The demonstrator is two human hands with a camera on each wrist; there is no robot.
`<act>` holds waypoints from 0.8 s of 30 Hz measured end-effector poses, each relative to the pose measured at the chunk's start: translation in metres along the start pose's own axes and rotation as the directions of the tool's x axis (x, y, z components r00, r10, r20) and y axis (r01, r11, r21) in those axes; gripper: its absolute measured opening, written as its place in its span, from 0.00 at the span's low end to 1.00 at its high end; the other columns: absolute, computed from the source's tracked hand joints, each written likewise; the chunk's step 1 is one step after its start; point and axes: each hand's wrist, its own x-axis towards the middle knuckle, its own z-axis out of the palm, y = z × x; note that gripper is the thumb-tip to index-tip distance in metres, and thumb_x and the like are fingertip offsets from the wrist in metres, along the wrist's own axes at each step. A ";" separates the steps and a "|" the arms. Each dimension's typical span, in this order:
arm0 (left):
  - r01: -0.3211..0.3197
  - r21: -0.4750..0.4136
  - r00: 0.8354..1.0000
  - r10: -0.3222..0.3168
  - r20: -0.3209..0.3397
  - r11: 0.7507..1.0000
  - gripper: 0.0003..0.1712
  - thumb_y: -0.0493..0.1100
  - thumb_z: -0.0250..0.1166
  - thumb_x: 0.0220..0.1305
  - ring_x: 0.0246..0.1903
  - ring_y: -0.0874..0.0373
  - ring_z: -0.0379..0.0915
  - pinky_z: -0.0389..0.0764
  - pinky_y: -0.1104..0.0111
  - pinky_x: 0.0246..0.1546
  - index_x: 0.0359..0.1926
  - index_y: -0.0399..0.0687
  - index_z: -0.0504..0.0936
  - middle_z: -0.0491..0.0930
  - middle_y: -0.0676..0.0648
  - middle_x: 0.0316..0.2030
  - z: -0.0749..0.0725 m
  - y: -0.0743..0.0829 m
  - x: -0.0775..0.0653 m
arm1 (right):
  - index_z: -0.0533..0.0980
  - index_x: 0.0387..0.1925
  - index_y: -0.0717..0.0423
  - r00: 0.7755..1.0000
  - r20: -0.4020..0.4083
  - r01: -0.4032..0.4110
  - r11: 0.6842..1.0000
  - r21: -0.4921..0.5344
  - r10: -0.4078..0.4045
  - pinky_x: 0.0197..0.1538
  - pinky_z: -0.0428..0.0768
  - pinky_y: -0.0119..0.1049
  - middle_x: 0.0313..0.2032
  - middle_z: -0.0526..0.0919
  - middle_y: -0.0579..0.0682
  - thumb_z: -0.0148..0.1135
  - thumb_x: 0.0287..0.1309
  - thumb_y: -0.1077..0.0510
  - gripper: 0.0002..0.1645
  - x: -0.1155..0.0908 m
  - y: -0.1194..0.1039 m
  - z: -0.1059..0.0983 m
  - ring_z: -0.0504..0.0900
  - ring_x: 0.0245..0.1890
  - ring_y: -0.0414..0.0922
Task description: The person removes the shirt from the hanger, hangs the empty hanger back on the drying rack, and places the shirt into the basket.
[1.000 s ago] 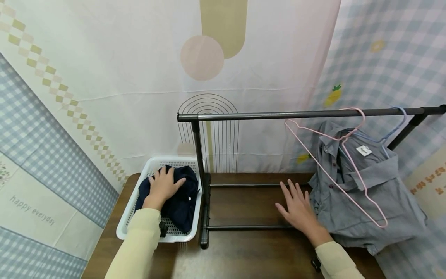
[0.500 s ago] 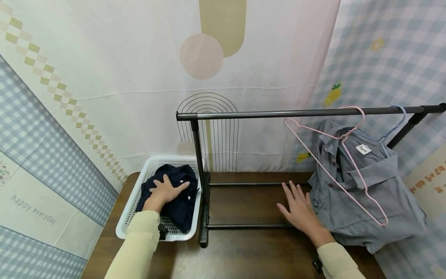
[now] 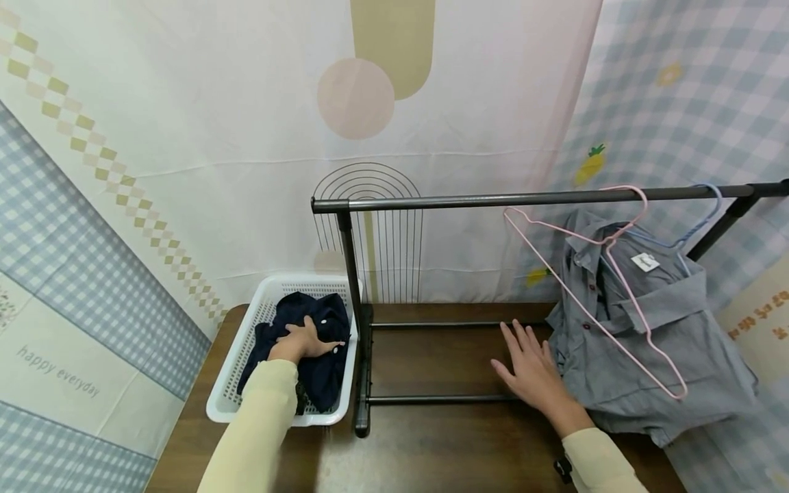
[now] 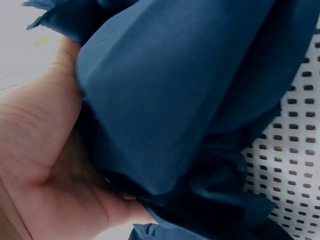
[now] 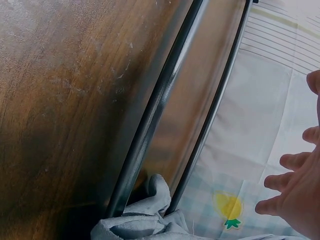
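At the left, my left hand [image 3: 298,344] grips a crumpled navy button-up garment [image 3: 329,308] lying in a white perforated basket [image 3: 217,404]. The left wrist view has dark cloth [image 4: 150,90] folded between thumb and fingers, with the fingertips hidden under it. My right hand [image 3: 531,373] hovers over the rack's lower bars, fingers spread and holding nothing. Beside it hangs a grey shirt [image 3: 672,363] on a blue hanger [image 3: 717,204]. A bare pink hanger [image 3: 644,207] hangs in front of the shirt.
A black clothes rack [image 3: 456,203] spans the brown wooden table [image 3: 394,465], its left post right beside the basket. Two low crossbars [image 5: 150,120] run along the tabletop. Patterned cloth [image 3: 246,226] covers the walls behind and at both sides.
My left hand has slid right and down from lying spread on top of the navy garment, and its fingers now sink into the cloth. The right hand has barely moved.
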 end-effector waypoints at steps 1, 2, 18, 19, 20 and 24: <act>0.002 0.009 1.000 -0.002 0.003 1.000 0.69 0.75 0.61 0.64 0.69 0.09 0.43 0.55 0.26 0.68 0.82 0.34 0.38 0.40 0.14 0.74 0.000 0.000 0.001 | 0.51 0.82 0.51 1.000 0.000 0.000 1.000 -0.003 0.000 0.70 0.50 0.79 0.80 0.52 0.67 0.59 0.70 0.36 0.51 0.000 0.000 0.000 0.50 0.78 0.70; 0.007 0.015 1.000 -0.007 0.006 1.000 0.67 0.74 0.61 0.65 0.69 0.09 0.44 0.56 0.26 0.68 0.82 0.34 0.39 0.41 0.14 0.74 0.001 0.000 0.002 | 0.51 0.83 0.51 1.000 -0.001 -0.001 1.000 -0.006 0.001 0.70 0.50 0.79 0.80 0.52 0.66 0.60 0.70 0.36 0.51 0.000 0.000 0.000 0.50 0.78 0.70; 0.029 0.075 0.999 -0.027 -0.027 0.997 0.48 0.42 0.60 0.73 0.68 0.10 0.47 0.67 0.29 0.63 0.81 0.34 0.42 0.41 0.12 0.73 0.014 0.000 0.014 | 0.53 0.82 0.53 0.999 -0.032 0.002 1.000 -0.014 -0.002 0.68 0.55 0.79 0.79 0.54 0.67 0.62 0.70 0.38 0.50 -0.005 0.002 0.002 0.53 0.77 0.71; 0.025 0.073 0.999 -0.023 -0.030 0.997 0.49 0.43 0.61 0.73 0.68 0.10 0.48 0.67 0.29 0.63 0.81 0.34 0.42 0.41 0.12 0.73 0.013 0.000 0.014 | 0.53 0.82 0.53 0.999 -0.032 -0.001 1.000 -0.011 0.000 0.68 0.54 0.79 0.79 0.54 0.67 0.62 0.69 0.39 0.50 -0.006 0.002 0.002 0.52 0.77 0.72; 0.019 0.074 0.999 -0.017 -0.031 0.997 0.49 0.44 0.61 0.73 0.68 0.10 0.48 0.67 0.29 0.64 0.81 0.34 0.42 0.41 0.12 0.73 0.013 0.000 0.012 | 0.53 0.82 0.53 0.999 -0.032 -0.001 1.000 -0.012 0.001 0.68 0.54 0.79 0.78 0.54 0.68 0.63 0.69 0.39 0.50 -0.006 0.003 0.001 0.52 0.77 0.72; -0.017 0.069 0.999 0.020 -0.042 0.997 0.53 0.51 0.63 0.73 0.68 0.11 0.49 0.65 0.29 0.65 0.81 0.33 0.43 0.43 0.13 0.73 0.007 -0.003 0.005 | 0.53 0.82 0.52 0.999 -0.033 -0.008 1.000 -0.002 0.007 0.69 0.53 0.79 0.79 0.54 0.68 0.63 0.69 0.40 0.51 -0.009 0.003 0.001 0.52 0.77 0.72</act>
